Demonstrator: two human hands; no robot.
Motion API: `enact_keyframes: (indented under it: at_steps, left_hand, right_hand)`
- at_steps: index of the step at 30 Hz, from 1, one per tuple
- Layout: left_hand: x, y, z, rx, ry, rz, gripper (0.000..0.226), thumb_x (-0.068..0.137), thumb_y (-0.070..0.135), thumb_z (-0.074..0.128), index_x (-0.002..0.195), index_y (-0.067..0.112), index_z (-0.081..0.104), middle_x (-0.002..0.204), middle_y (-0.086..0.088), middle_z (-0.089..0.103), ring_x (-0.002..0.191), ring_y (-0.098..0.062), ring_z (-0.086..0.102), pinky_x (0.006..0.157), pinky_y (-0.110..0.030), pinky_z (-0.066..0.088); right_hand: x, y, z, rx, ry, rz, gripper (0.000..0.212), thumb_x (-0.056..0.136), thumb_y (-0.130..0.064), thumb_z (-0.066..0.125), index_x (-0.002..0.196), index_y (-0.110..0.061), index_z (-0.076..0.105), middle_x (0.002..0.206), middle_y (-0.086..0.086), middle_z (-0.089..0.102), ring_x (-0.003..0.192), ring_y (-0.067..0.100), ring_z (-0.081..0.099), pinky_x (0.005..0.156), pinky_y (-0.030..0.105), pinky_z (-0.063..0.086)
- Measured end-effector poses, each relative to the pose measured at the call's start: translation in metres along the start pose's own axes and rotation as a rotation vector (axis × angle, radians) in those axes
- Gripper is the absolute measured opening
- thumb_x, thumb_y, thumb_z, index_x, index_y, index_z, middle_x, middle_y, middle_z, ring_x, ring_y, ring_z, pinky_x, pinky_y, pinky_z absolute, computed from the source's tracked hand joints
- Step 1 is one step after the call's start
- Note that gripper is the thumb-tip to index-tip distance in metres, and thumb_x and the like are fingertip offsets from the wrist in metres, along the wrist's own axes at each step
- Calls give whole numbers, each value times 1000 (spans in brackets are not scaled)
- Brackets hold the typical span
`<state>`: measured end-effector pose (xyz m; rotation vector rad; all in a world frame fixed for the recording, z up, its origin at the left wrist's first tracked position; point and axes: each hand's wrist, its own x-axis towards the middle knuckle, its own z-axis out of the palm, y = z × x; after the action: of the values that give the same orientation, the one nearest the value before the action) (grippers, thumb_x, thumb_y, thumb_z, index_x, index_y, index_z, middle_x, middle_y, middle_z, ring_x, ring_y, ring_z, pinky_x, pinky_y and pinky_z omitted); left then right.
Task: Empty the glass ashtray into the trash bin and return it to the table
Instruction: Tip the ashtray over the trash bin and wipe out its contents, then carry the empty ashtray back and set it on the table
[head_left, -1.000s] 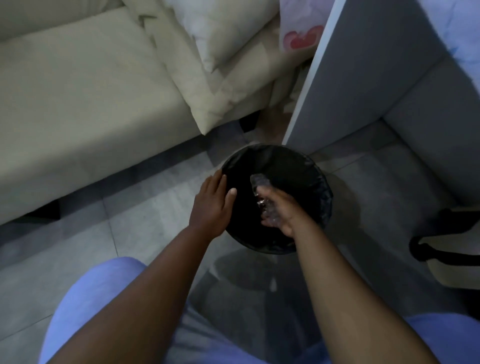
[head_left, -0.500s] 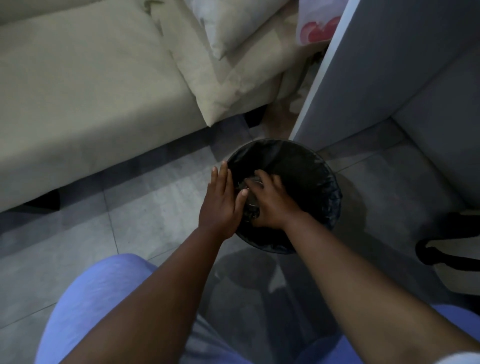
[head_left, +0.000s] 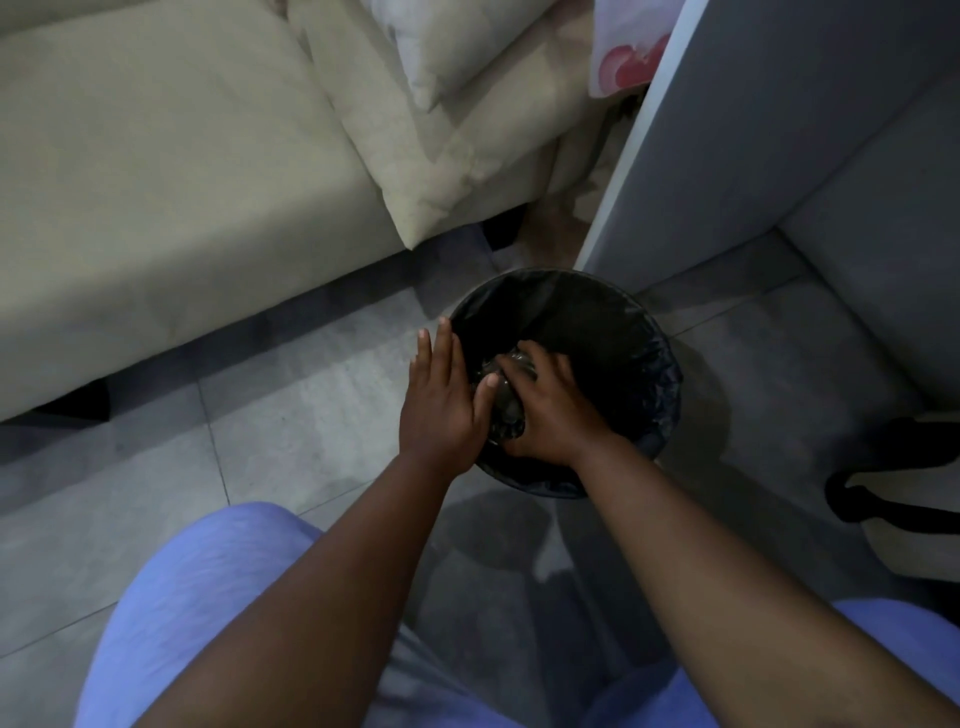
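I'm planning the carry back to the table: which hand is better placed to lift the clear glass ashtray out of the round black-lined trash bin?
Right. The right hand already wraps the clear glass ashtray over the black-lined trash bin; the left hand lies flat at the rim, only its thumb touching the glass.

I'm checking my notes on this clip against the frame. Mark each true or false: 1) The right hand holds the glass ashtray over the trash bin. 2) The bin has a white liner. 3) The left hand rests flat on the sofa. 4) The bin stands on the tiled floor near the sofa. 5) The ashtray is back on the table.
1) True: the right hand grips the glass ashtray over the trash bin.
2) False: its liner is black.
3) False: the left hand is at the bin's rim, thumb against the ashtray.
4) True: the sofa is beside it.
5) False: it is held over the bin.
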<state>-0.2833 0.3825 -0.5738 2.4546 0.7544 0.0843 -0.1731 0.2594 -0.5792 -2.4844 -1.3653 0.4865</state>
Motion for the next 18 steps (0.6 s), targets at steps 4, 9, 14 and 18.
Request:
enact_keyframes:
  at_steps: [4,9,14,18]
  left_hand:
    - [0,1,0,10,-9,-7,74,96,59,16,153,14,3,165,0,-8,150,-20,-15,124,-39,2]
    - [-2,2,0,-3,5,-12,73,97,57,19,153,14,4,165,1,-7,150,-20,-14,124,-39,2]
    - [-1,4,-1,55,-19,-17,74,96,58,12,153,12,4,165,0,-8,150,-22,-16,124,-47,1]
    - [-2,9,-8,156,-2,22,76,94,60,9,153,13,9,165,-3,0,150,-24,-14,121,-55,-6]
  right_hand:
    - [-3,-2,0,0,0,-3,97,61,-46,76,144,-25,29,155,11,18,134,40,27,102,51,45]
    - [-5,0,-3,-30,-70,-93,99,58,-45,78,142,-29,28,156,7,14,138,38,23,105,47,43]
    - [-10,3,-11,336,104,284,102,55,-46,86,143,-25,38,151,6,27,132,26,34,110,37,37]
    - [-15,2,-25,1283,205,644,51,70,-41,78,117,-30,61,127,3,63,109,18,64,77,34,53]
